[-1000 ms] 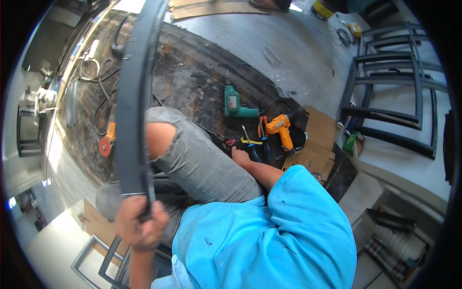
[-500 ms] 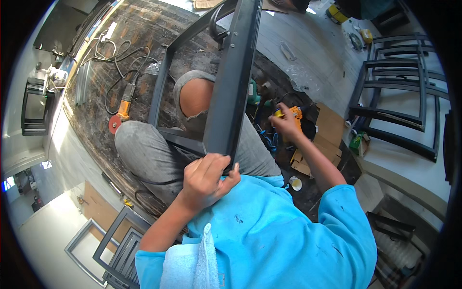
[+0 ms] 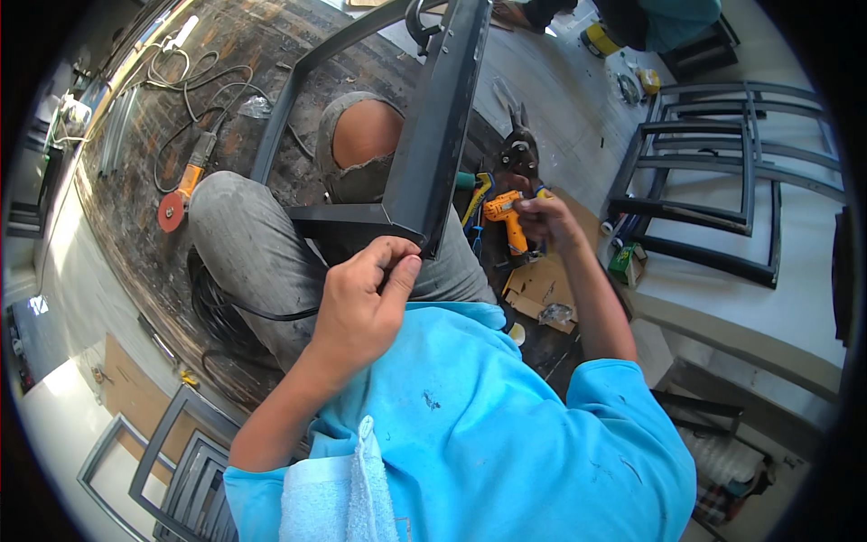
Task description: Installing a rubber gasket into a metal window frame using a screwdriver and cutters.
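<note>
A dark grey metal frame (image 3: 429, 135) leans across my lap, its near corner toward my chest. My left hand (image 3: 366, 294) is closed at that near corner, thumb and fingers pinching its edge. On the right, my right hand (image 3: 549, 221) grips a pair of snips (image 3: 519, 152) by its handles, which show yellow and blue. The black jaws point away from me and stand slightly apart. Just left of the right hand lies an orange pistol-shaped tool (image 3: 508, 217). A curved black handle (image 3: 420, 32) is fixed near the frame's far end.
An orange angle grinder (image 3: 190, 176) with a red disc lies left of my knee, its cable trailing away. Cardboard (image 3: 542, 285) lies at the right. Several dark frames (image 3: 691, 181) rest farther right, others (image 3: 176, 452) at lower left. Another person's sleeve (image 3: 682, 23) shows at the far right.
My right hand, which was reaching among the tools, now holds the snips raised from them. My left hand stays at the frame's corner. The whole view has shifted slightly.
</note>
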Motion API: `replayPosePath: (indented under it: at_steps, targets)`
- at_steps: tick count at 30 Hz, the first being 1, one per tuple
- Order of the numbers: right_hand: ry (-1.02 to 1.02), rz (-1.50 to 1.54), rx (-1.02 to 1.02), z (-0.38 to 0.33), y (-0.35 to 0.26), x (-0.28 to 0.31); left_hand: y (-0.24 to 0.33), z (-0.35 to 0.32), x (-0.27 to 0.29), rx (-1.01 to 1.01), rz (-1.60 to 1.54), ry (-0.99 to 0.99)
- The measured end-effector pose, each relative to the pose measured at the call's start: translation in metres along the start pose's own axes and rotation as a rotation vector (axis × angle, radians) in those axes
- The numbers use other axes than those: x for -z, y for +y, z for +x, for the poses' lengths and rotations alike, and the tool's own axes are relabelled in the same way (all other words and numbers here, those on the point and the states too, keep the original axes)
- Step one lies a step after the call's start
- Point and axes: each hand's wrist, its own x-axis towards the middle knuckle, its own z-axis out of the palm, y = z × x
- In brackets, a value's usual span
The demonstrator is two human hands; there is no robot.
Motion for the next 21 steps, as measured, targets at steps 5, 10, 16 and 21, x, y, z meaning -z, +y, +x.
replayPosePath:
  at_steps: [5,10,16,21]
  targets:
    - [-0.214,0.276,0.155,0.029,0.035,-0.01,-0.007,0.006,0.014,0.214,-0.558,-0.108]
    - [-0.2,0.377,0.175,0.025,0.031,-0.022,-0.01,0.004,0.025,0.487,-0.774,-0.266]
    - [0.171,-0.436,0.123,-0.069,-0.036,-0.07,-0.003,0.007,0.024,0.636,-0.827,-0.383]
    - [0.127,-0.666,-0.107,-0.184,-0.07,-0.141,-0.004,0.016,0.017,0.618,-0.846,-0.418]
